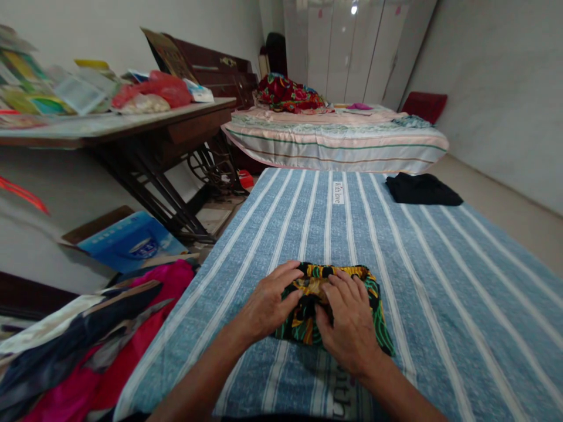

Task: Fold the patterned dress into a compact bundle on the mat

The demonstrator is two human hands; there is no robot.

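A folded patterned garment (308,319) in black, yellow and green, with a gathered band along its far edge, lies on the blue striped bedspread (246,252). My left hand (270,302) rests on its left side, thumb and fingers apart. On the right half lies my right hand (352,328), its fingers slightly bent and its thumb apart from them. Between the two hands the cloth is creased and bunched. Some of the garment is hidden under my fingers and palms.
A folded black cloth (422,189) lies at the bedspread's far right. To the left are a pile of clothes (145,328), a blue box (141,243) and a cluttered sewing-machine table (176,120). Beyond stands another bed (334,143) with a red floral quilt (290,94).
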